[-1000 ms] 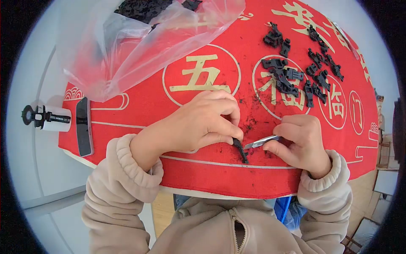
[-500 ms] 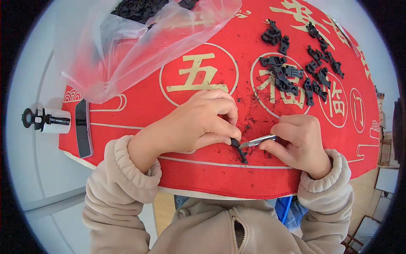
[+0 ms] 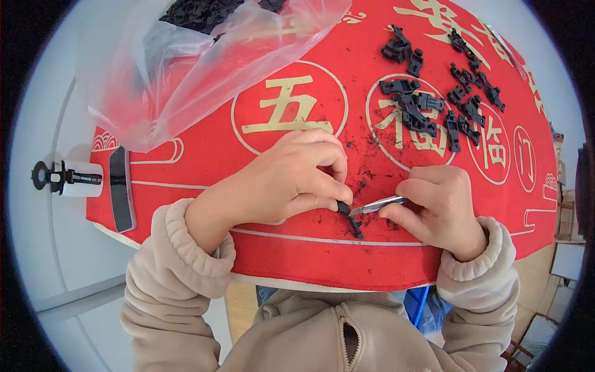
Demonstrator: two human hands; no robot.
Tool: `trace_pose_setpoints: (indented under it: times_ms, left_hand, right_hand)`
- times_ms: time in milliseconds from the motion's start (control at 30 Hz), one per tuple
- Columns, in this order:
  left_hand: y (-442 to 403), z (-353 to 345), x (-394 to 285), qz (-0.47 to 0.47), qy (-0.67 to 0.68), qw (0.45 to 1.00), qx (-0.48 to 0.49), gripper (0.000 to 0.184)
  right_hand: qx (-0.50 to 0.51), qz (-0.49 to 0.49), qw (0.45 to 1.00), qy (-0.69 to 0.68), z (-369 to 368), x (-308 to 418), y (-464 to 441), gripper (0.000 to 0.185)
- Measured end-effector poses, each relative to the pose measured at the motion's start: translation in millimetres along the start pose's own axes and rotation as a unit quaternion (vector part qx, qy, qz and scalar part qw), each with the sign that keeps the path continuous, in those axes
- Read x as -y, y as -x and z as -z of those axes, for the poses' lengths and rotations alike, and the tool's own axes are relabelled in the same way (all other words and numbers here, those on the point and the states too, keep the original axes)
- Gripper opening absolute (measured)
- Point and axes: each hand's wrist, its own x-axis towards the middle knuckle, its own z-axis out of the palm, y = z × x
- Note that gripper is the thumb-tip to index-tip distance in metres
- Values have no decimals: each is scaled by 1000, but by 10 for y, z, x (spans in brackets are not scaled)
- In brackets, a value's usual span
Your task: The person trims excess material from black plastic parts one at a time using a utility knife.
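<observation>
A slim black plastic piece slants down to the red cloth, its upper end pinched between the thumb and fingers of the left hand. The right hand is closed around a silver knife, its blade tip right at the piece. Dark shavings dot the cloth around them. Farther out, jointed black parts lie in a loose group. At the far left, a translucent plastic bag contains a heap of black pieces, individual shapes indistinct. Near the left edge lies a phone.
</observation>
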Motion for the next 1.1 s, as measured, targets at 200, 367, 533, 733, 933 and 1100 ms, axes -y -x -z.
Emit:
trace_pose_setpoints:
  times_ms: [200, 367, 533, 733, 933, 1100]
  left_hand:
    - [-4, 1, -4, -1, -3, 1000, -1, 16]
    - [-15, 5, -15, -5, -8, 1000, -3, 16]
    - [-19, 0, -24, -6, -15, 1000, -2, 16]
    - [-22, 10, -27, -12, -26, 1000, 2, 16]
    - [-29, 13, -23, -14, -25, 1000, 1, 15]
    - [-22, 16, -29, -11, -20, 1000, 0, 15]
  right_hand:
    - [2, 3, 1000, 9, 8, 8, 2, 31]
    - [10, 7, 1000, 17, 22, 11, 3, 32]
    - [15, 9, 1000, 19, 33, 5, 11, 32]
    - [22, 9, 1000, 21, 34, 2, 15, 32]
    - [28, 12, 1000, 10, 35, 4, 17, 32]
    - [3, 17, 1000, 2, 7, -15, 27, 34]
